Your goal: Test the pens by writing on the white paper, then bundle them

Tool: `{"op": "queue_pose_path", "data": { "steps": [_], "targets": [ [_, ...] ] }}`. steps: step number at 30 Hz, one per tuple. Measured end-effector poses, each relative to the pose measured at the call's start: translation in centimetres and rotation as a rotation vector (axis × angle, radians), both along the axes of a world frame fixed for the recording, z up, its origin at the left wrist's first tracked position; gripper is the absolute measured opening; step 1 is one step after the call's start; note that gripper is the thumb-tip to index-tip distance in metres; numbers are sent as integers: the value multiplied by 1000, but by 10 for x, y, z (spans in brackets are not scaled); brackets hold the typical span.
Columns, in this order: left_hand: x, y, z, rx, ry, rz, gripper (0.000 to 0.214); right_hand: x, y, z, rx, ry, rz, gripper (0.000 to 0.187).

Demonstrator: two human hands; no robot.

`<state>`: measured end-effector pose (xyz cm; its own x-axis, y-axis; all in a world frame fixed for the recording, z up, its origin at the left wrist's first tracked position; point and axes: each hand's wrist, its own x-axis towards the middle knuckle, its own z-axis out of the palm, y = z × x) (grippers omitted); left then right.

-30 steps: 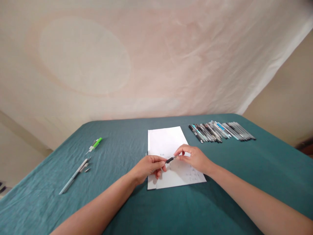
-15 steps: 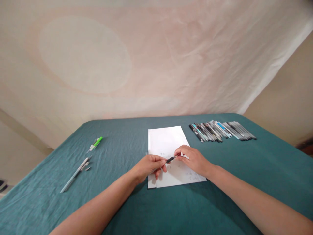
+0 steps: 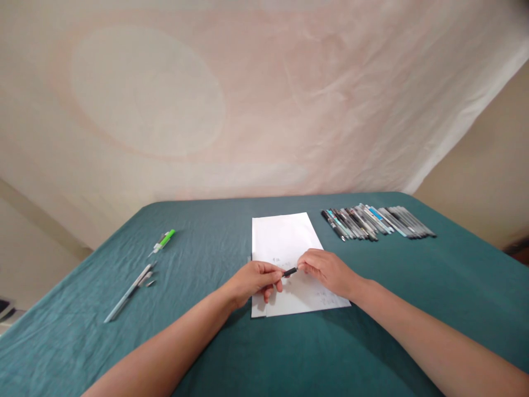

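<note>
Over the white paper [image 3: 285, 234], a pen with a black grip [image 3: 290, 272] is held between both hands. My left hand [image 3: 258, 280] pinches the pen's left part with thumb and forefinger, the other fingers curled below. At the pen's right end, the closed fingertips of my right hand [image 3: 326, 267] grip its tip; whether they hold the tip itself or a small part on it is hidden. Faint handwriting marks the paper near the hands and at its lower right.
A row of several pens [image 3: 359, 222] lies at the back right of the green cloth [image 3: 206, 231]. On the left rest a bright green pen [image 3: 165, 239], a long clear pen barrel [image 3: 128, 292] and a few small pen pieces [image 3: 150, 283]. A pale sheet [image 3: 256, 110] hangs behind.
My right fingers have closed more tightly around the pen's tip end and turned slightly. My left hand keeps its pinch. The view has shifted a little.
</note>
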<state>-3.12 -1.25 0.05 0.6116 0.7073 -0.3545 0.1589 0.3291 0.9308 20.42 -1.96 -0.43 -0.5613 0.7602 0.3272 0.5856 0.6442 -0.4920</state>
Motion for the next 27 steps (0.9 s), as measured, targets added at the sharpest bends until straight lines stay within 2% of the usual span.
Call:
{"op": "queue_pose_path", "data": {
  "steps": [5,11,16,22,25,27],
  "targets": [
    [0,0,0,12,-19,2,37,0,0,1,-12,28,-48,17],
    [0,0,3,-9,-1,9,36,1,0,2,-1,1,-18,18],
    [-1,1,4,-22,-35,-21,38,-1,-1,2,71,-23,-18,16],
    [0,0,2,-5,2,-15,42,-1,-3,5,120,-69,68,20],
    [3,-3,2,75,73,15,41,0,-3,6,121,-75,85,19],
    [4,-5,3,191,152,32,38,0,-3,6,119,-78,79,18]
  ]
}}
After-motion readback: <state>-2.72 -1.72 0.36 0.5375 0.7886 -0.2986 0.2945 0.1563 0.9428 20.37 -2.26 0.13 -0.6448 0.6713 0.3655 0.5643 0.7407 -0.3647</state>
